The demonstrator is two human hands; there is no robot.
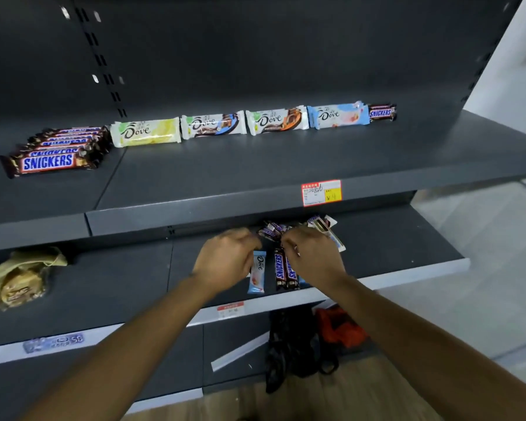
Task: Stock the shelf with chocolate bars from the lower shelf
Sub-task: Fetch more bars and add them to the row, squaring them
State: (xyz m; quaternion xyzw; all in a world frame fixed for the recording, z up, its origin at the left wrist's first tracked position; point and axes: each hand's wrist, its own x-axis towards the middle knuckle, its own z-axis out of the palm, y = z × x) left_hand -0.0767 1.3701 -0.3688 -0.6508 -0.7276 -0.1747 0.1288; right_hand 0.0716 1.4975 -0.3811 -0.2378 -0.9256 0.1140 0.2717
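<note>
— Now, both hands are down on the lower shelf (119, 284), around six o'clock of the view, right among the loose chocolate bars. What do you count there?

— One pale-blue Dove bar (258, 271) lying lengthwise. Just at its three o'clock, two brown Snickers bars (281, 270) side by side, blue lettering on white. At twelve o'clock of those there's a jumbled heap (271, 230) of dark wrappers at the back, too tangled to count.

— And the grip?

— The left hand (225, 259) has its fingers curled at the heap's nine o'clock. The right hand (315, 258) is curled over the top ends of the two Snickers. Whether either grip is clamped on a bar, I cannot tell; the fingertips are hidden.

— Up top?

— On the upper shelf (255, 165), a stack of Snickers (58, 147) at nine o'clock, at least five showing. Then a Dove row (213, 124) of four running toward three o'clock: yellow, blue-and-brown, orange-and-brown, pale blue with pink. A lone Snickers (381, 112) sits at the right end.

— And a red-and-yellow price tag (321, 192) on that shelf's front edge, at twelve o'clock of the right hand.
</note>
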